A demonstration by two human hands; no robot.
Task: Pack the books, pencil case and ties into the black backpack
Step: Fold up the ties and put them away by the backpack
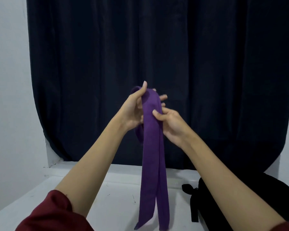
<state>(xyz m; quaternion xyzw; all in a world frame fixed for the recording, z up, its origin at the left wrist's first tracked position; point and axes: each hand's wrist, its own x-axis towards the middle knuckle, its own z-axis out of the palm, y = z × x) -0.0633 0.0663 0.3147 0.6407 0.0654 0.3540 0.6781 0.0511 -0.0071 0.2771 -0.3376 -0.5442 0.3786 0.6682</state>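
Purple tie (151,147) doubled, held up above white table (93,194) | left hand (133,112) and right hand (171,124) both pinching fold | risk: hanging tails slip, unfolding short of black backpack (205,197).

plain purple tie (151,147), black backpack (250,202), dark navy curtain (157,47), white table (90,197), maroon sleeve (57,212)

both hands up over white table (83,194), left hand (133,110) and right hand (171,122) gripping folded purple tie (151,157); black backpack (240,205) at right, dark curtain (140,47) behind.
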